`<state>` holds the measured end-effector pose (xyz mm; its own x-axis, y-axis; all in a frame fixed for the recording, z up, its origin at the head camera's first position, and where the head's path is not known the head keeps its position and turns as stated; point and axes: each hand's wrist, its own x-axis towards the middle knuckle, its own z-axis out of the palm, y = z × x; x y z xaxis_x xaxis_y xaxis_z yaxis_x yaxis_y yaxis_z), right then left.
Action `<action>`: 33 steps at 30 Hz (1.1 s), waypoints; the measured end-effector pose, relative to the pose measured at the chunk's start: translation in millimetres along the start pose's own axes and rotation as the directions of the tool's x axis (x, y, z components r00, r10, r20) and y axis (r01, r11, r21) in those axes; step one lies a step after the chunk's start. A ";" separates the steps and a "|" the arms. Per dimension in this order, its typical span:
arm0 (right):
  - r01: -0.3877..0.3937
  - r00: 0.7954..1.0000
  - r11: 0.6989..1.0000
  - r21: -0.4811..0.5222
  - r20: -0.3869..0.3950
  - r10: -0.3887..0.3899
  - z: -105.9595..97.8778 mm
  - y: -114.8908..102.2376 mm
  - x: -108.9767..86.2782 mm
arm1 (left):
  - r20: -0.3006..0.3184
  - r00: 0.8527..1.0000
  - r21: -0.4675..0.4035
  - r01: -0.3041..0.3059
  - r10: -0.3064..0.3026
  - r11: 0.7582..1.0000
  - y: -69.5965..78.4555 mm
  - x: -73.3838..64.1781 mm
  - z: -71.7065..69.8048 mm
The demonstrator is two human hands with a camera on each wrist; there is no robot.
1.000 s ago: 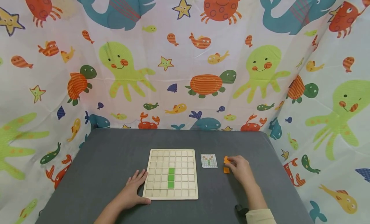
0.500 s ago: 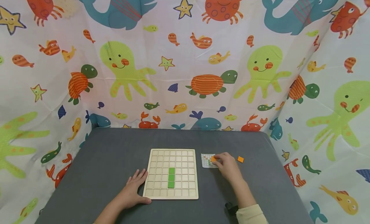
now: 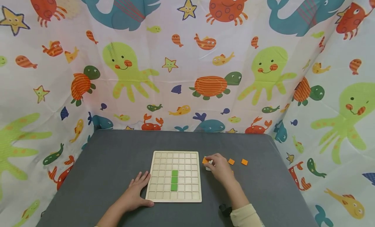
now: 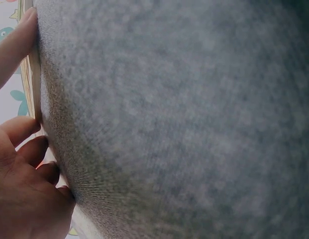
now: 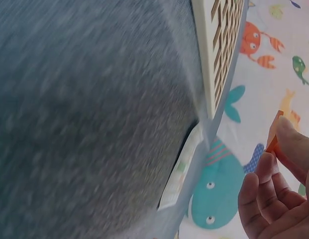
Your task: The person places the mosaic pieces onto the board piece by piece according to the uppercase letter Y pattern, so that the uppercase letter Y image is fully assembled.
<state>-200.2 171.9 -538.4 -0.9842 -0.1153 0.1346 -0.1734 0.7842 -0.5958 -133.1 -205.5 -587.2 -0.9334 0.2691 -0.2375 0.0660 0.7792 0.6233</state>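
Observation:
A square wooden grid board [image 3: 187,184] lies on the grey table, with a short column of green square tiles [image 3: 174,179] in its cells. My left hand [image 3: 134,192] rests at the board's left edge, fingers spread along the side and thumb at the near corner. Between thumb and fingertips my right hand [image 3: 220,168] pinches an orange tile [image 3: 205,161], just right of the board. In the right wrist view the orange tile [image 5: 274,132] stands on edge in the pinch, above the table. The small printed pattern card [image 5: 181,169] lies beneath, mostly hidden by the hand in the head view.
Loose orange tiles lie right of the right hand, one nearer [image 3: 231,161] and one farther right [image 3: 244,162]; another peeks out beside the wrist. A black strap-like object [image 3: 225,210] shows by the right forearm. A sea-animal curtain [image 3: 187,74] surrounds the table.
My right hand has moved left from the loose tiles, past the card toward the board, carrying an orange tile. The loose tiles have shifted. My left hand stays on the board's edge.

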 end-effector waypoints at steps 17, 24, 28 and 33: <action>0.087 0.995 0.996 0.030 0.042 -0.088 22.1 -24.9 9.7 | 0.005 1.000 -0.009 -0.003 0.003 1.000 -2.6 0.3 0.6; 0.104 0.993 0.994 0.042 0.049 -0.106 31.4 -33.3 13.1 | 0.001 1.000 -0.009 -0.015 0.015 1.000 -4.2 0.8 1.1; 0.138 0.988 0.989 0.050 0.060 -0.140 35.7 -39.3 16.4 | 0.005 1.000 -0.006 -0.008 0.008 1.000 -3.9 0.8 0.4; 0.142 0.986 0.987 0.076 0.078 -0.148 38.3 -48.8 20.1 | 0.005 1.000 -0.002 -0.001 0.001 1.000 -1.9 0.3 -0.5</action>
<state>-212.9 108.0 -536.9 -0.9476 -0.2771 0.1589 -0.3135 0.7115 -0.6289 -133.7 -207.1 -588.1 -0.9316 0.2726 -0.2403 0.0662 0.7775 0.6253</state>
